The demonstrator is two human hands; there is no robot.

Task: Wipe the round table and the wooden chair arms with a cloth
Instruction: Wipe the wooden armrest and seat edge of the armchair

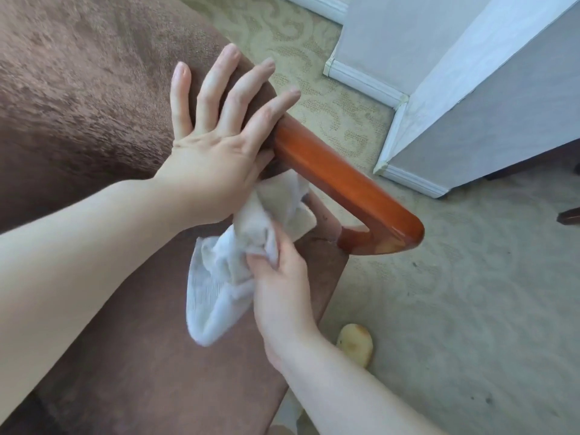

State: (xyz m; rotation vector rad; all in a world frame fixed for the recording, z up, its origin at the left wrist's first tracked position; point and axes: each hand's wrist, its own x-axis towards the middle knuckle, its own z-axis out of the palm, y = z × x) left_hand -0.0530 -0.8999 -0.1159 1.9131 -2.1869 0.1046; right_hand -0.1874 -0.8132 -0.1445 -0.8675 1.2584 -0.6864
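Observation:
A glossy reddish-brown wooden chair arm (pixel 345 186) runs from the chair's brown upholstered back down to a rounded corner at the right. My left hand (pixel 216 133) lies flat with fingers spread on the padded back, right where the arm begins. My right hand (pixel 279 290) grips a crumpled white cloth (pixel 238 259). The cloth bunches against the inner underside of the arm, and its loose end hangs over the seat. The round table is out of view.
The brown chair seat (pixel 150 356) fills the lower left. Beige patterned carpet (pixel 470 309) lies to the right, with a white-trimmed wall corner (pixel 405 102) beyond. A small yellowish object (pixel 356 343) sits on the carpet beside the seat. Dark furniture feet (pixel 568 215) show at the right edge.

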